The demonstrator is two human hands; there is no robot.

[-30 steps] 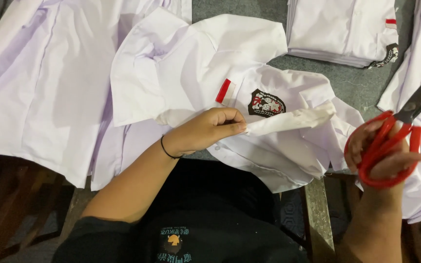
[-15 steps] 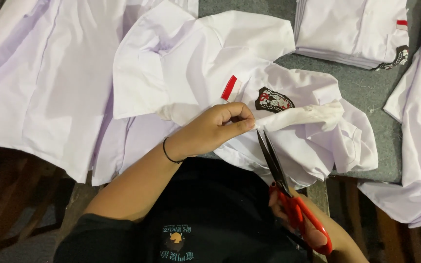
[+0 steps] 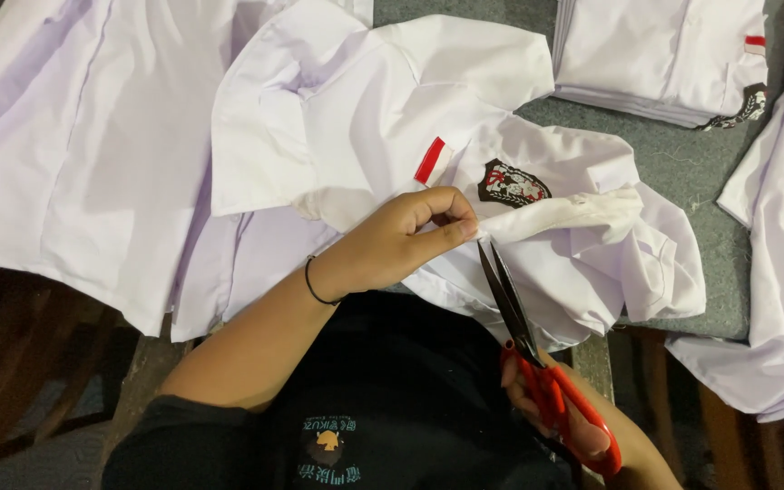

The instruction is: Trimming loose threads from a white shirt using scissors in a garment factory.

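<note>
**Trimming at a pinched shirt edge**

At the near edge of the grey surface [image 3: 682, 163], a white shirt [image 3: 365, 100] lies spread with its chest facing up, showing a dark embroidered badge [image 3: 512, 185] and a small red tab [image 3: 429, 161]. Left hand [image 3: 401, 240]: thumb and forefinger are pressed together on a rolled or folded strip of the shirt's fabric [image 3: 564, 216], lifting it slightly off the garment; the pinch appears to keep the cloth taut and raised so that a blade can reach it without catching the layers below. A thin black band [image 3: 312, 283] circles that wrist.

Right hand [image 3: 555, 408]: its grip is clamped through the red loops of a pair of scissors [image 3: 524, 336], low in the frame and close to the body. The dark blades point up and away from the person, their tips just beside the left fingertips at the pinched spot. The blades look nearly closed, with only a narrow gap; whether a thread or an edge of cloth lies between them cannot be made out at this size.

Surroundings: more white garments [image 3: 74, 154] are spread to the left and overhang the surface edge; a folded stack of similar shirts [image 3: 664, 54] sits at the upper right, apart from the working shirt, and another white garment [image 3: 782, 272] drapes down the right side. The person's dark top [image 3: 383, 390] fills the lower middle.
</note>
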